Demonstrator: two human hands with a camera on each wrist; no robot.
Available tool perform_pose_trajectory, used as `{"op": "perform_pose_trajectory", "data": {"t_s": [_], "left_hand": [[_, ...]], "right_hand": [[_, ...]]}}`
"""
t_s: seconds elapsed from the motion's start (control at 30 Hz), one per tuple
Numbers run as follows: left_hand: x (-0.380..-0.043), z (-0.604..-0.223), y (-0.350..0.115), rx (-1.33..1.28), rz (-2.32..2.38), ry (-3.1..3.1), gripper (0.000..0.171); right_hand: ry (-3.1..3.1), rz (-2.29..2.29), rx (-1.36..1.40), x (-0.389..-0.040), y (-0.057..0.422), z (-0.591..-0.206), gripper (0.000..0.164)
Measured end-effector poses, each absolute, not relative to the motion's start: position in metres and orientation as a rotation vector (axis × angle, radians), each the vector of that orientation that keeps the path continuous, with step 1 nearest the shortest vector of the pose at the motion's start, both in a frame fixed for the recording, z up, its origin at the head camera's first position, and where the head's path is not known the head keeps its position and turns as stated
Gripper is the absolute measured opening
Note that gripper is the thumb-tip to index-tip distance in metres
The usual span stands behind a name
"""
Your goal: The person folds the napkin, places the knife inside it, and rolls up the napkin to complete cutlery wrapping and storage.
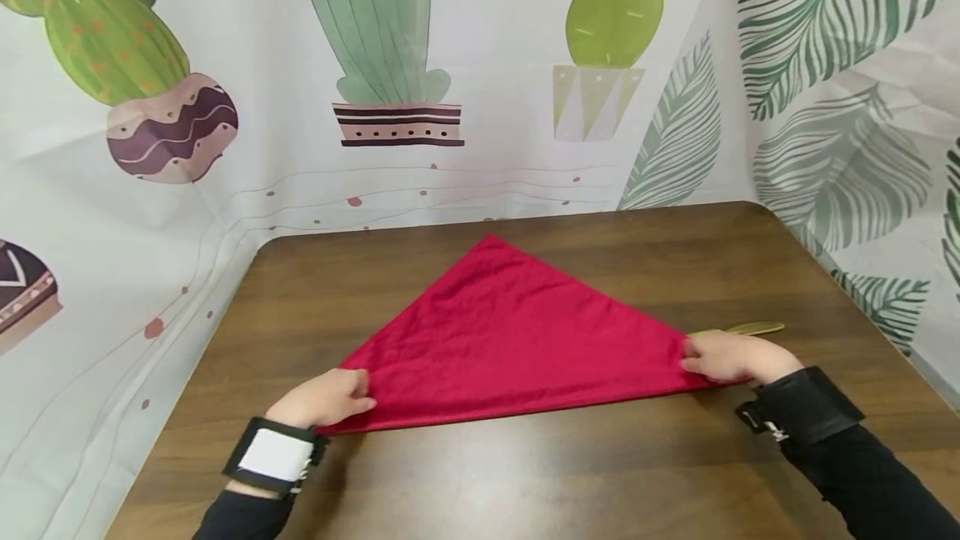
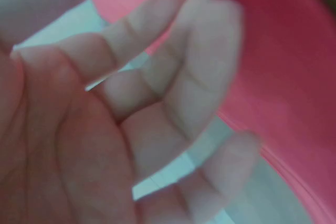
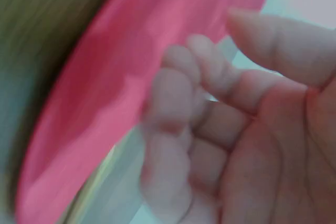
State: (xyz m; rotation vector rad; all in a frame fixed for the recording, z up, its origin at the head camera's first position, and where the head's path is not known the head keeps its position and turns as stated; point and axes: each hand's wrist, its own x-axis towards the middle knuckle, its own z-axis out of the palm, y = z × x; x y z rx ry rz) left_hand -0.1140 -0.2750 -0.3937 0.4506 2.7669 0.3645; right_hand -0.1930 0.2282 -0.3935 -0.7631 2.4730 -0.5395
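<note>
A red cloth (image 1: 517, 332) lies on the table folded into a triangle, its peak towards the back and its long folded edge towards me. My left hand (image 1: 330, 398) rests on its left corner. At the right corner, my right hand (image 1: 723, 355) touches the cloth. In the left wrist view the fingers (image 2: 210, 51) bend loosely against the red cloth (image 2: 289, 77), with no fabric pinched. The right wrist view shows bent fingers (image 3: 170, 98) beside the cloth (image 3: 110, 87) and the thumb standing apart. Both wrist views are blurred.
A slim gold-coloured utensil (image 1: 757, 328) lies behind my right hand, partly hidden by the hand and cloth. The brown wooden table (image 1: 487, 482) has rounded back corners. A white hanging cloth (image 1: 510, 40) printed with cacti and leaves surrounds it at the back and sides.
</note>
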Motion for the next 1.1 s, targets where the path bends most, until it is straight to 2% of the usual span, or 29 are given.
{"op": "perform_pose_trajectory", "data": {"t_s": [0.1, 0.17, 0.37, 0.5, 0.73, 0.9, 1.1], "left_hand": [[-0.128, -0.391, -0.239, 0.694, 0.319, 2.849, 0.016], [-0.135, -0.392, -0.212, 0.838, 0.252, 2.887, 0.015], [-0.127, -0.394, -0.141, 1.065, 0.07, 2.805, 0.024], [-0.113, -0.396, -0.119, 1.057, -0.035, 2.75, 0.025], [-0.102, -0.402, -0.108, 0.92, -0.069, 2.824, 0.021], [-0.1, -0.403, -0.103, 0.881, 0.015, 2.828, 0.014], [-0.1, -0.402, -0.098, 0.919, 0.05, 2.794, 0.014]], "right_hand": [[2.64, -0.473, -1.122, -0.193, 0.188, -0.395, 0.015], [2.688, -0.442, -1.217, -0.189, 0.157, -0.398, 0.005], [2.654, -0.234, -1.298, -0.166, 0.08, -0.406, 0.034], [2.621, -0.096, -1.274, -0.155, 0.053, -0.406, 0.036], [2.644, -0.015, -1.141, -0.153, 0.033, -0.41, 0.044], [2.67, 0.001, -1.074, -0.167, 0.02, -0.415, 0.052], [2.688, -0.031, -0.951, -0.199, 0.006, -0.416, 0.055]]}}
